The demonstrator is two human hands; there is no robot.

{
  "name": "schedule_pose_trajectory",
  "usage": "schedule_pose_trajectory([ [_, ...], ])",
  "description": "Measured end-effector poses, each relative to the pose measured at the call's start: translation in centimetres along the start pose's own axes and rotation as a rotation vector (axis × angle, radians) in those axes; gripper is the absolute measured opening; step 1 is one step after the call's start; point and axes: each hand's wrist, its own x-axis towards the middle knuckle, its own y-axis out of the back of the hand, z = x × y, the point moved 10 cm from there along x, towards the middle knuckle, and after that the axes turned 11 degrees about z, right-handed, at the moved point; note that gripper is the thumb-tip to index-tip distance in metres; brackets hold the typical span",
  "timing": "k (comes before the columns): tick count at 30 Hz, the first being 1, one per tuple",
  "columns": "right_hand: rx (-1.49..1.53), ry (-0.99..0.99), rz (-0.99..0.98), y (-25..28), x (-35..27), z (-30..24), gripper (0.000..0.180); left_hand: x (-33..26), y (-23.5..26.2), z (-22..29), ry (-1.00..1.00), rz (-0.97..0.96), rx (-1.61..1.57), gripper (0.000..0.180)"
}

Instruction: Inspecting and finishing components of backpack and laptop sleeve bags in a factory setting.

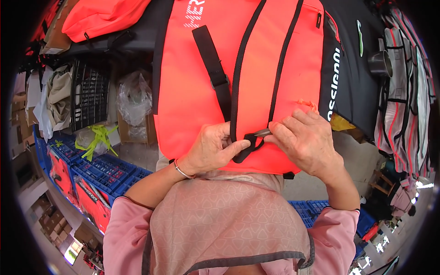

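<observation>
A person in a pink long-sleeved top and patterned apron works at the lower edge of a bright orange fabric backpack (197,91) with black piping, which lies flat on the surface directly ahead. The left hand (211,151), a thin bangle at its wrist, is closed with thumb and fingers pinching a short black webbing loop (243,149) at the bag's bottom hem. The right hand (306,140) is closed too, its fingertips clamped on a small metal tool (262,132), seemingly a thread snip, whose tip meets the black webbing beside a line of piping.

The risk here, by the look of it, is a slip: the blade sits right against the left thumb and the orange cloth, so a slight twist of the loop or a loosened pinch could nick skin or cut the fabric rather than a stray thread. The bag overhangs the near edge (only partly supported there), and a tug might drag it toward the lap.

Containers crowd the left side. Blue plastic lattice crates (98,169) stand stacked low, holding flat red-orange packs (89,201) on edge. A black plastic crate (89,94) stands upright beside a crumpled clear plastic bag (134,98); its contents cannot be made out. Yellow-green straps (101,137) lie over the blue crates. Another orange bag (103,16) rests at top left.
</observation>
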Motion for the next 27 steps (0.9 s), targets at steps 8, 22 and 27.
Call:
schedule_pose_trajectory([
  [8,0.430,-0.376,-0.117,-2.3,-1.8,4.7,0.023,0.0,-0.4,-0.1,0.102,-0.102,-0.143,0.014],
  [22,0.576,-0.681,-0.046,-4.9,-5.8,3.0,0.030,0.2,-0.1,0.1,0.080,-0.068,-0.089,0.012],
  [27,0.703,-0.445,0.170,-3.6,-3.0,1.1,0.030,0.2,-0.3,-0.5,0.095,-0.058,-0.047,0.011],
])
